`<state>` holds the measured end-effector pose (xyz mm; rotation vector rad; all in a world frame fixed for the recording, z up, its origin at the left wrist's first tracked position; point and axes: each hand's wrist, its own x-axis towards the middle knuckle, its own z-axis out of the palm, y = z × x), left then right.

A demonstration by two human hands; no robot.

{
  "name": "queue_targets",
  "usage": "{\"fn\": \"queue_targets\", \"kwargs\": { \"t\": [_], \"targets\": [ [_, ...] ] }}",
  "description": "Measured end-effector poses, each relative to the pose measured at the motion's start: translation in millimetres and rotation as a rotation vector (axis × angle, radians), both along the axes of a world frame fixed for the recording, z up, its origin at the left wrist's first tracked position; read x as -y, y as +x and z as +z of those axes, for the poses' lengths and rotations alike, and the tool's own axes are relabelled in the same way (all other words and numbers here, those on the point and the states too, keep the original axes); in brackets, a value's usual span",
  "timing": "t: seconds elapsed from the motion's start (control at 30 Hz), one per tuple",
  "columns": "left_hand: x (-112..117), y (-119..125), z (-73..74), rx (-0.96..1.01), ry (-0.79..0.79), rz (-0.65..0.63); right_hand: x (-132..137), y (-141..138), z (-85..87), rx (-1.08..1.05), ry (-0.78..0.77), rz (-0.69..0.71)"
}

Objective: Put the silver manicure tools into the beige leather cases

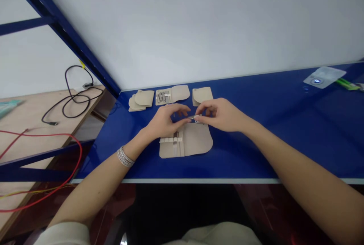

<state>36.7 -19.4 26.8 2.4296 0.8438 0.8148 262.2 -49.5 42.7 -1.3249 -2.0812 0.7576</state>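
Between my two hands, above the far edge of an open beige manicure case point(198, 140), is a small shiny metal piece that looks like a nail clipper point(192, 117). My right hand point(220, 114) pinches its right end between thumb and fingers. From the other side, my left hand point(166, 120) has its thumb and fingers closed at the left end. The open case lies flat below them, its left half fitted with elastic loops. A couple of slim metal tools point(175, 146) sit in those loops; my left hand covers part of them.
Behind my hands lie another open case point(180, 92) with metal tools, a closed case point(203, 95) and overlapping closed cases point(144, 99). A grey card-like object point(325, 76) and a green item point(347, 84) are far right. Left, a black cable point(66, 102) lies on a wooden table.
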Motion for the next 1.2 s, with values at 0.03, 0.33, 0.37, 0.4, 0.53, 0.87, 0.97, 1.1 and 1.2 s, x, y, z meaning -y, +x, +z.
{"fn": "queue_targets", "kwargs": {
  "t": [0.03,0.33,0.37,0.4,0.53,0.87,0.97,1.1,1.2],
  "targets": [
    [0.6,0.2,0.1,0.000,-0.004,-0.011,0.3,-1.1,-1.6,-0.021,0.000,0.001],
    [0.6,-0.6,2.6,0.037,0.091,-0.022,4.1,-15.3,-6.1,-0.300,-0.045,-0.024],
    [0.9,-0.5,3.4,0.031,0.109,-0.019,4.5,-17.0,-6.6,-0.323,-0.048,-0.035],
    [1.3,-0.4,4.0,0.022,0.118,-0.018,4.7,-18.5,-7.3,-0.351,-0.055,-0.041],
    [5.0,1.2,4.4,0.021,0.037,0.012,3.7,-22.1,-13.3,-0.506,-0.163,-0.034],
    [9.4,7.2,-1.6,0.129,-0.167,0.125,-0.1,-25.3,-15.1,-0.627,-0.287,-0.054],
    [8.6,6.6,-0.7,0.092,-0.049,0.110,-0.1,-23.7,-14.6,-0.594,-0.295,-0.015],
    [6.7,6.0,-0.9,0.074,0.051,0.059,-0.4,-20.2,-12.3,-0.563,-0.331,0.027],
    [5.9,5.6,-0.4,0.080,0.053,0.059,-1.0,-19.4,-10.6,-0.564,-0.345,0.024]
  ]
}}
